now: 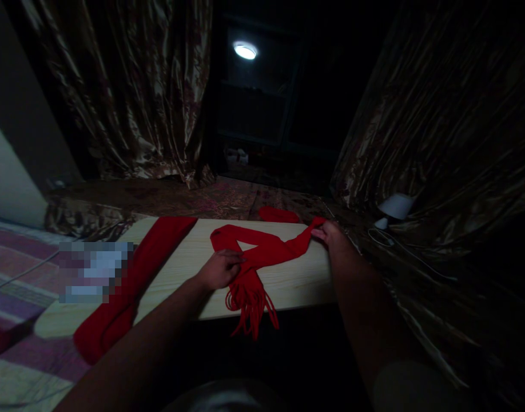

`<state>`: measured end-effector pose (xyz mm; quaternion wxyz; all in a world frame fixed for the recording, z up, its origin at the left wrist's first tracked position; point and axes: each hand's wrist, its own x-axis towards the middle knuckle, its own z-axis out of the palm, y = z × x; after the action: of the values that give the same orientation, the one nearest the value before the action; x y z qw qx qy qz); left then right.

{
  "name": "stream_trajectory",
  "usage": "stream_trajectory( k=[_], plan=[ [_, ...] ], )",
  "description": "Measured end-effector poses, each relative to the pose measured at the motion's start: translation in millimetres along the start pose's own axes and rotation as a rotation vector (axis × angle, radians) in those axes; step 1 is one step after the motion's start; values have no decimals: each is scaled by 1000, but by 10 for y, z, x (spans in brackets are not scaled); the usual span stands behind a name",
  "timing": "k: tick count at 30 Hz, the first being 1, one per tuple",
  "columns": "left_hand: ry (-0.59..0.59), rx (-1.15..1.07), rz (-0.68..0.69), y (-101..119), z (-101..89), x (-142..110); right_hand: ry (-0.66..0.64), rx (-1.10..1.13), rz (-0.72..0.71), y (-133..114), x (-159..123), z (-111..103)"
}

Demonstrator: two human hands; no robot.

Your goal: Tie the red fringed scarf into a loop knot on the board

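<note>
A red scarf (262, 243) with a fringed end (251, 297) lies bent in a loop on a light wooden table. The fringe hangs over the table's near edge. My left hand (219, 269) rests at the crossing above the fringe, its fingers curled and closed on the cloth. At the table's right end my right hand (329, 233) pinches another stretch of the scarf and lifts it slightly. To the left, a long red cloth (155, 257) lies across the table and hangs over the near edge; whether it joins the scarf I cannot tell.
The wooden table (181, 274) stands beside a striped bedcover (14, 274). A blurred-out item (95, 272) lies at its left. More red cloth (279, 214) shows past the far edge. A small white lamp (395, 206) with a cord is at right. Curtains (159, 86) flank a dark window.
</note>
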<state>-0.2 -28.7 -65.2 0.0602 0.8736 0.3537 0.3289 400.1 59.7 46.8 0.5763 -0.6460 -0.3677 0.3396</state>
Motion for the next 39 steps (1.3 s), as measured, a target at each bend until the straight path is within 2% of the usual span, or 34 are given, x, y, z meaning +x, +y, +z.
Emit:
stream_trajectory(
  k=[4,8,12,15,17,19,22,24,27,29,31,33,35,37,39],
  plan=[
    [8,-6,-5,10,-2,11,46,23,-70,-280,63,-18],
    [11,-10,-8,2,-2,13,-61,-171,-73,-445,27,69],
    [6,3,-3,-20,8,7,-113,-212,-136,-333,-167,296],
    [5,-6,-4,-33,15,3,-200,-292,-232,-145,-478,454],
    [4,-10,-9,-37,16,1,-327,-421,-373,-16,-775,516],
    [-2,-10,-7,-39,16,0,-564,-530,-464,87,-1099,539],
    [-10,-11,-8,-37,13,2,-978,-658,-520,157,-1490,513],
    [-9,-13,-15,-35,12,4,-1100,-745,-513,152,-1615,464],
    [-4,-6,-23,-38,15,6,-1018,-808,-347,128,-1600,348],
    [-6,-2,-17,-44,18,6,-949,-733,-187,140,-1496,243],
    [-7,-5,-5,-52,22,5,-891,-592,-115,195,-1346,123],
    [-5,-12,3,-60,26,5,-747,-477,-152,298,-1163,-1],
    [-2,-18,6,-69,31,5,-493,-496,-210,438,-968,-118],
    [0,-18,3,-77,38,4,-291,-661,-291,594,-792,-216],
    [2,-15,-1,-84,45,4,-240,-869,-390,737,-660,-284]
  ],
)
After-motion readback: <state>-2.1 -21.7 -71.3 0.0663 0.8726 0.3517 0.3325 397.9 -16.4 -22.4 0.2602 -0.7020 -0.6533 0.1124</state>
